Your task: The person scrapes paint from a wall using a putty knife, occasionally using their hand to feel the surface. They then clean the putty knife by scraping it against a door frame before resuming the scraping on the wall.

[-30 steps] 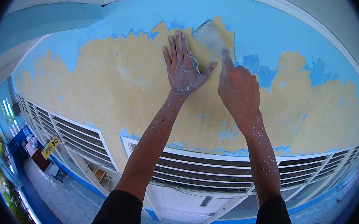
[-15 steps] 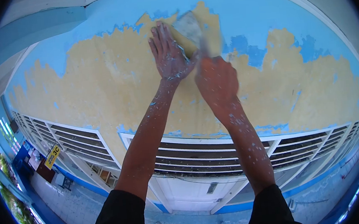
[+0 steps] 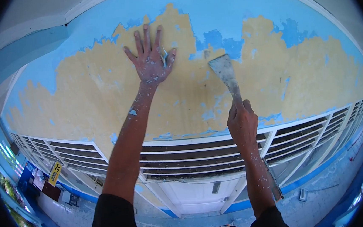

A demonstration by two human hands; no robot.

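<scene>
1. Left hand [image 3: 151,64]: open, fingers spread, laid palm-down against the wall [image 3: 103,90]; a paint shaving [image 3: 164,56] is lodged between thumb and forefinger.
2. Right hand [image 3: 243,123]: closed around the lower end of the scraper [image 3: 224,69], below and to the right of the left hand.
3. Scraper: broad, paint-smeared blade, pointed upward before the bared yellowish area, below the ragged blue edge; whether the wall is touched by it cannot be told.
4. Wall: light blue paint above, yellowish surface below, marked with blue remnants.
5. Forearms: both speckled with pale flakes.
6. Louvred windows [image 3: 193,157]: white-framed, set below the bared area.
7. Yellow sign [image 3: 55,173]: marked "3C", seen at far left.
</scene>
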